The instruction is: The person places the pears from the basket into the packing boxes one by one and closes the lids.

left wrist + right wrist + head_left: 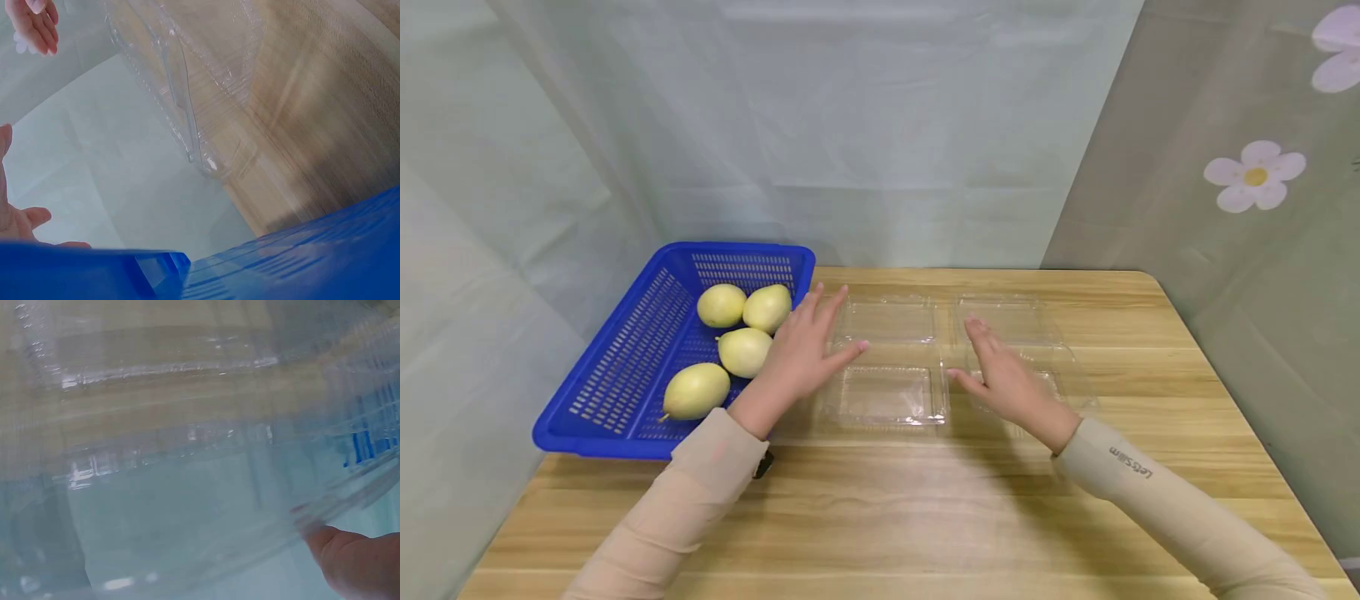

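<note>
My left hand point(801, 354), fingers spread and straight, hovers between the blue basket point(598, 444) and the left clear plastic clamshell box point(887, 392). It holds nothing. Over the right clear clamshell box point(1011, 315) is my right hand point(1017, 385), its fingers extended and its thumb apart. In the right wrist view the thumb point(359, 559) is by the box's clear edge; contact cannot be told. Both boxes stand with their lids unfolded. Inside the basket lie several pale yellow oval fruits point(696, 392) with short stems.
The wooden table point(880, 517) carries the basket on the left and the two boxes side by side at the middle and right. A pale curtain point(887, 133) hangs behind the table, and a flower-printed cloth point(1150, 192) at the right.
</note>
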The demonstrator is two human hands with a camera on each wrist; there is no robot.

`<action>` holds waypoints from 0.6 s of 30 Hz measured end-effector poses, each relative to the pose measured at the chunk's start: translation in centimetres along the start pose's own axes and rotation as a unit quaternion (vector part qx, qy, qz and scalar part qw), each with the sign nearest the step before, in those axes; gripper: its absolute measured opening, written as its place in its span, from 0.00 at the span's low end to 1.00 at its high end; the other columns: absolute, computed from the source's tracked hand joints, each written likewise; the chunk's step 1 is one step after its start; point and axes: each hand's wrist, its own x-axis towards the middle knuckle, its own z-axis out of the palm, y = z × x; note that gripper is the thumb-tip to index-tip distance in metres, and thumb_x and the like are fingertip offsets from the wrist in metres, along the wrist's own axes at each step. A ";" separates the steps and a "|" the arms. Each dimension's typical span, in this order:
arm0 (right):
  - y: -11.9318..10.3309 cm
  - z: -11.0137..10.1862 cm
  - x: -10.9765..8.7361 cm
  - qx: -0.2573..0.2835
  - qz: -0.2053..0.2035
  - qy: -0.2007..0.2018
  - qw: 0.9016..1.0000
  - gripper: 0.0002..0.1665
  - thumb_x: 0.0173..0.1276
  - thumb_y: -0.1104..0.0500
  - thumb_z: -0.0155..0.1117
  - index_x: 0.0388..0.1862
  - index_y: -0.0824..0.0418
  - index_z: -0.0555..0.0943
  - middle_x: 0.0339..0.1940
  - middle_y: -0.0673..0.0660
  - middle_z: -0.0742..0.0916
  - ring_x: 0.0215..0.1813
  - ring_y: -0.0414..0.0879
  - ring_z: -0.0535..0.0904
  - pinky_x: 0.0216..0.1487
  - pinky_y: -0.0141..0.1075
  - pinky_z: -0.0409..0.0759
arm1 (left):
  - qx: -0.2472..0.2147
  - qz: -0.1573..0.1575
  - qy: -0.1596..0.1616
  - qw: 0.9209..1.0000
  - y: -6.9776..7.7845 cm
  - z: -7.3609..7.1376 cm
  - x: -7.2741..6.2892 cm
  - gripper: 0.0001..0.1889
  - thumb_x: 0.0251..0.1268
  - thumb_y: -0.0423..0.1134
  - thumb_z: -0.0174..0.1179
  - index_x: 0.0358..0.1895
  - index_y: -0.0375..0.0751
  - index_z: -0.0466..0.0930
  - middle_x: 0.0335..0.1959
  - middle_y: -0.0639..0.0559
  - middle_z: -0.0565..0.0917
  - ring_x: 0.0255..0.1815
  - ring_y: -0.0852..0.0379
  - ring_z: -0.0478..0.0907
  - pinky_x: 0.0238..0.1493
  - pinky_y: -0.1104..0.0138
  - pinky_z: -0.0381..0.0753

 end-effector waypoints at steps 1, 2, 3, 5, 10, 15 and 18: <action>-0.1 0.0 0.0 0.002 -0.002 0.002 1.000 0.51 0.70 0.37 0.50 0.76 0.68 0.46 0.76 0.67 0.57 0.76 0.60 0.51 0.73 0.53 0.55 | -0.004 -0.002 0.002 1.000 -0.1 -0.1 0.0 0.43 0.63 0.64 0.53 0.76 0.49 0.49 0.76 0.35 0.48 0.74 0.33 0.49 0.67 0.37 0.58; -0.2 0.0 0.0 0.005 -0.004 0.004 1.000 0.50 0.70 0.39 0.52 0.75 0.69 0.46 0.75 0.68 0.57 0.76 0.61 0.52 0.73 0.54 0.56 | -0.008 -0.004 0.007 1.000 -0.2 -0.2 0.0 0.42 0.63 0.63 0.53 0.75 0.49 0.50 0.75 0.34 0.49 0.74 0.33 0.50 0.66 0.37 0.58; -0.3 0.0 0.0 0.008 -0.004 0.006 1.000 0.50 0.70 0.40 0.53 0.75 0.69 0.46 0.75 0.68 0.57 0.76 0.61 0.52 0.73 0.53 0.56 | -0.010 -0.005 0.011 1.000 -0.3 -0.2 0.0 0.42 0.63 0.63 0.53 0.75 0.48 0.50 0.75 0.33 0.50 0.73 0.33 0.51 0.66 0.38 0.59; -0.5 0.0 0.0 0.013 -0.005 0.009 1.000 0.49 0.70 0.43 0.55 0.75 0.70 0.46 0.75 0.68 0.57 0.76 0.61 0.52 0.73 0.53 0.56 | -0.014 -0.005 0.021 1.000 -0.5 -0.3 -0.1 0.42 0.63 0.62 0.54 0.75 0.46 0.51 0.74 0.31 0.52 0.72 0.32 0.53 0.66 0.39 0.60; -1.0 0.1 -0.1 0.031 -0.003 0.024 0.999 0.49 0.68 0.48 0.60 0.74 0.71 0.48 0.75 0.69 0.56 0.75 0.63 0.53 0.73 0.54 0.55 | -0.021 -0.013 0.027 0.999 -1.1 -0.7 -0.2 0.43 0.62 0.61 0.55 0.75 0.44 0.51 0.73 0.29 0.53 0.70 0.30 0.55 0.66 0.40 0.61; -1.5 0.3 -0.1 0.046 -0.006 0.036 0.998 0.50 0.66 0.51 0.63 0.74 0.71 0.48 0.74 0.70 0.57 0.74 0.65 0.55 0.71 0.55 0.57 | -0.032 -0.032 0.018 0.999 -1.7 -1.2 -0.5 0.44 0.64 0.60 0.55 0.75 0.41 0.49 0.73 0.29 0.51 0.71 0.30 0.53 0.67 0.40 0.59; -1.9 0.4 -0.1 0.054 -0.009 0.039 0.998 0.50 0.66 0.52 0.64 0.74 0.72 0.48 0.73 0.71 0.58 0.73 0.65 0.57 0.71 0.54 0.58 | -0.037 -0.044 0.012 0.998 -2.1 -1.4 -0.7 0.44 0.65 0.60 0.54 0.75 0.38 0.48 0.73 0.28 0.51 0.72 0.30 0.51 0.68 0.40 0.58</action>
